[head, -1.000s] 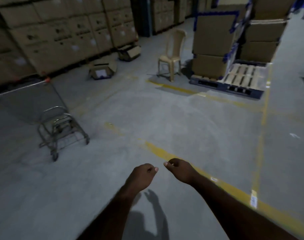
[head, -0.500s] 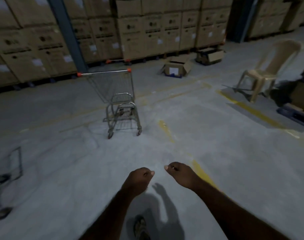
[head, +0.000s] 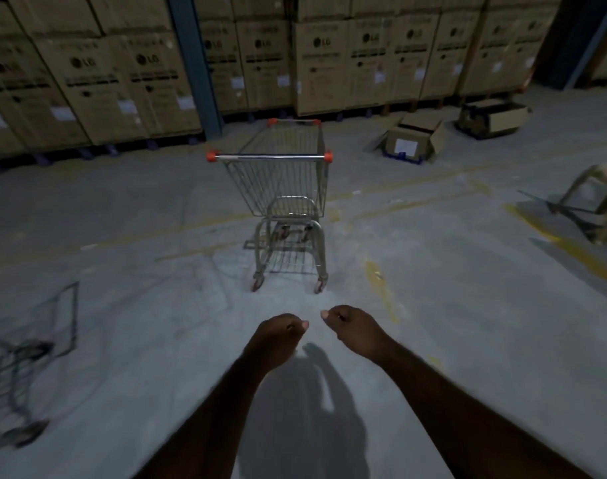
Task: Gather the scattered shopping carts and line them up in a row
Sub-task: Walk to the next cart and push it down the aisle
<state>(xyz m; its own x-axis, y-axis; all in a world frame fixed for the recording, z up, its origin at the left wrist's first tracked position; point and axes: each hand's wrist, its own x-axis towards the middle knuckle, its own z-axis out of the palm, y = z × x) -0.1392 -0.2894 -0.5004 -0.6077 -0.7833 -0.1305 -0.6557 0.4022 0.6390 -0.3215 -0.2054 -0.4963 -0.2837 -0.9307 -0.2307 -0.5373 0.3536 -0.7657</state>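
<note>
Holds both bare forearms out ahead, low and near, converging slightly toward the middle. Curls the left hand (head: 277,335) into a loose fist, knuckles up, thumb tip pointing right, gripping nothing. Curls the right hand (head: 351,326) the same way, thumb tip pointing left, fingers tucked under and closed on nothing. Leaves a small gap between the two thumbs, with neither hand touching the other or any object. Casts a dark shadow on the concrete floor (head: 467,305) just beneath the wrists.

Faces the shopping cart (head: 288,188) standing upright straight ahead, farther off than the hands and apart from them. Meets its handle bar, capped in orange at both ends, on the near side, with the wire basket stretching away toward the far wall and the rear wheels on the floor.

Catches a second cart (head: 15,368) at the near left edge, blurred and only partly in view, well apart from the first.

Looks toward stacked cardboard boxes (head: 329,63) along the far side, a blue column (head: 195,63) to the far left of the cart, an open carton (head: 414,138) and a flatter carton (head: 492,117) on the floor at far right, and part of a plastic chair (head: 599,202) at the right edge.
</note>
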